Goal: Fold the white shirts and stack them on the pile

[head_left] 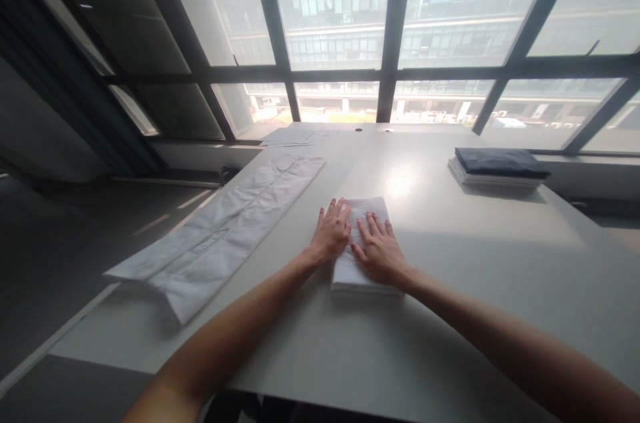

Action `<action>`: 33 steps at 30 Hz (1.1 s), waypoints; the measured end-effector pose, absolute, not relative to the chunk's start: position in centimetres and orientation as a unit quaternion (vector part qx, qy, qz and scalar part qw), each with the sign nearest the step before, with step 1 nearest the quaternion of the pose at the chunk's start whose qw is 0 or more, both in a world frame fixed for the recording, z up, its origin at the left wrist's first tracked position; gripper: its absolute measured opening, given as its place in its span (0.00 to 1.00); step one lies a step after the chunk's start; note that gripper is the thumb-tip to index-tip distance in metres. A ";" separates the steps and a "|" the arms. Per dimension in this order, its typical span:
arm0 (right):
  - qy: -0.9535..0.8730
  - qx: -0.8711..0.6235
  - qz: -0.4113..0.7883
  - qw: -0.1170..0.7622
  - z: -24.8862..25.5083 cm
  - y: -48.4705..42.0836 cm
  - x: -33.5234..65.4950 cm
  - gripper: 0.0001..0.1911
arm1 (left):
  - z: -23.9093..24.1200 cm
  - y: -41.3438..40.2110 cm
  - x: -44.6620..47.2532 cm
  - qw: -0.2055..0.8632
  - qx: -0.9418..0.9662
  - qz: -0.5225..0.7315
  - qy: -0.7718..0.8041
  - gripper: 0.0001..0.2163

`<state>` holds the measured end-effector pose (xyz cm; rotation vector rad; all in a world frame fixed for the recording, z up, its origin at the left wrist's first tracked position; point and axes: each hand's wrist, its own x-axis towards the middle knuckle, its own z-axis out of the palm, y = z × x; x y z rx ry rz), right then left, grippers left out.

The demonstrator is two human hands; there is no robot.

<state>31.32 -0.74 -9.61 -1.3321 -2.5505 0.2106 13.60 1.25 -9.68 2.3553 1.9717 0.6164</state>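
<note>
Folded white cloth [347, 274] covered by left hand [331, 234] and right hand [381, 251]

To the left of the fingers [331, 213], well apart from them, a long white cloth [220, 230] is spread along the left side of the table [450, 270], its creased length laid from near left to far right. Beyond its far end, thin white sheets [293, 136] are placed by the table's far edge. Ahead of the fingers, past the table, a row of windows [335, 6] is seen. Well to the right of the fingers and farther out, a dark folded cloth [500, 162] is stacked on folded white layers [483, 178].

The folded white cloth is set directly under the fingers, on the table. Its left edge is overlapped by the left fingers, which are slightly spread; the right fingers are fanned wider and laid flat over its middle and right part. Much of its upper face is hidden by both hands.

Its long axis is pointed toward the windows, roughly along the fingers, and its short near edge is exposed behind them.
</note>
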 end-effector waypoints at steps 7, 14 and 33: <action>-0.956 -0.219 0.104 0.166 -8.7 1.8 34.5 0.31 | -5.4 2.4 12.4 0.019 0.760 0.354 0.544 0.20; -0.816 -0.389 0.139 0.405 -6.8 2.2 36.1 0.24 | -6.0 3.7 14.6 0.058 0.862 0.207 0.459 0.18; -0.854 -0.502 0.070 0.123 -10.5 -2.7 38.4 0.37 | -8.7 3.9 13.0 0.100 0.819 0.106 0.556 0.28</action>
